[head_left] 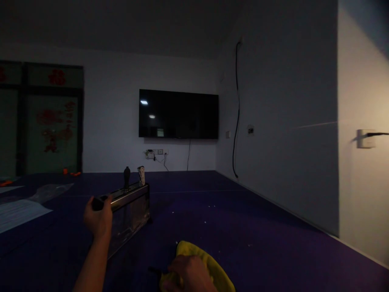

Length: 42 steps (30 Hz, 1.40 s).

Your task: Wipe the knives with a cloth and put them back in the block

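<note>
The room is dim. My left hand is closed round the near end of a long shiny metal and glass case that stands on the dark purple floor. A dark object sits under its fingers. My right hand is low at the bottom edge, fingers curled on a yellow cloth that lies on the floor. Two small upright things, one dark and one pale, stand at the far end of the case.
A black wall-mounted screen hangs on the far wall with sockets and cables below. A white wall runs along the right with a plug. Clear plastic sheets and paper lie at left, near a dark glass door.
</note>
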### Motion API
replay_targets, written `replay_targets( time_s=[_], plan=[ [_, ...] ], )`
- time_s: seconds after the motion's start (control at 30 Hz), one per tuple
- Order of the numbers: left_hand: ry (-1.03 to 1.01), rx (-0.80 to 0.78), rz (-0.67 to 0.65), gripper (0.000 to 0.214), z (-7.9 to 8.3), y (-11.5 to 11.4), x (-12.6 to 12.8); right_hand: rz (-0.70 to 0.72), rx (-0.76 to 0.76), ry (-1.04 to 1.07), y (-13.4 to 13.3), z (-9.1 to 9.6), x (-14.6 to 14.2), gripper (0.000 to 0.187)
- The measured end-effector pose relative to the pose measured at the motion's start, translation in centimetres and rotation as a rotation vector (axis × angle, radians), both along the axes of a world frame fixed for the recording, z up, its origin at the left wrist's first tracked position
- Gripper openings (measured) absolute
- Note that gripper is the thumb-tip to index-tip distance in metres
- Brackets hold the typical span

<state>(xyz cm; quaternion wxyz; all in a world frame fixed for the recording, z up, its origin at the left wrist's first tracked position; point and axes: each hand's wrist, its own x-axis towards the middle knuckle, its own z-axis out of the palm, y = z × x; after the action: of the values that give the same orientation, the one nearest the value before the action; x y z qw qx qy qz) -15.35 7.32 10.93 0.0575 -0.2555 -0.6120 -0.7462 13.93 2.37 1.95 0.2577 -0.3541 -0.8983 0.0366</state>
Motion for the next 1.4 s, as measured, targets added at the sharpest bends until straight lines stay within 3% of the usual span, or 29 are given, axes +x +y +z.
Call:
replay_targets(
  time_s=[0.1, 0.27, 0.4, 0.5, 0.63, 0.73, 0.83, 0.9, 1.0, 1.2, 1.3, 1.4],
  plan=[
    [-0.101, -0.021, 0.021, 0.073, 1.1, -1.2, 1.3, -0.021, -0.001, -0.012, -0.1, 0.0, -0.1, 0.022],
    [0.028, -0.005, -0.013, 0.069, 2.6, -2.5, 2.7, -0.041, -0.008, 0.075, -0.1, -0.3, 0.0, 0.023],
    [0.114, 0.096, -0.084, 0.066, 4.1, -3.0, 3.6, -0.102, 0.039, 0.317, 0.4, -0.6, 0.6, 0.027],
    [0.007, 0.239, -0.210, 0.066, 5.3, -3.1, 4.7, -0.129, 0.113, 0.564, 1.5, 0.0, 1.3, 0.034],
    [-0.181, 0.360, -0.421, 0.066, 6.8, -3.4, 6.8, -0.162, 0.108, 0.879, 3.8, 3.5, 2.1, 0.063],
    [-0.302, 0.364, -0.619, 0.064, 7.5, -4.0, 8.8, -0.016, 0.041, 0.967, 5.2, 7.3, 2.3, 0.084],
    [-0.350, 0.332, -0.763, 0.059, 7.6, -4.5, 10.7, 0.222, -0.030, 0.990, 5.9, 10.2, 2.6, 0.106],
    [-0.361, 0.291, -0.834, 0.060, 7.3, -4.6, 11.7, 0.261, -0.045, 1.068, 6.1, 11.0, 3.1, 0.100],
    [-0.265, 0.264, -0.917, 0.068, 6.7, -4.0, 12.7, 0.217, -0.037, 1.243, 6.5, 11.2, 4.2, 0.086],
    [0.026, 0.147, -0.954, 0.085, 6.0, -3.3, 13.5, 0.053, 0.021, 1.324, 7.2, 11.3, 6.5, 0.090],
    [0.002, 0.190, -0.904, 0.067, 6.5, -3.8, 13.2, -0.156, 0.194, 1.334, 7.8, 11.1, 7.8, 0.085],
    [0.005, 0.242, -0.818, 0.041, 7.1, -4.4, 12.2, -0.457, 0.496, 1.252, 8.6, 10.5, 9.6, 0.076]
  ],
)
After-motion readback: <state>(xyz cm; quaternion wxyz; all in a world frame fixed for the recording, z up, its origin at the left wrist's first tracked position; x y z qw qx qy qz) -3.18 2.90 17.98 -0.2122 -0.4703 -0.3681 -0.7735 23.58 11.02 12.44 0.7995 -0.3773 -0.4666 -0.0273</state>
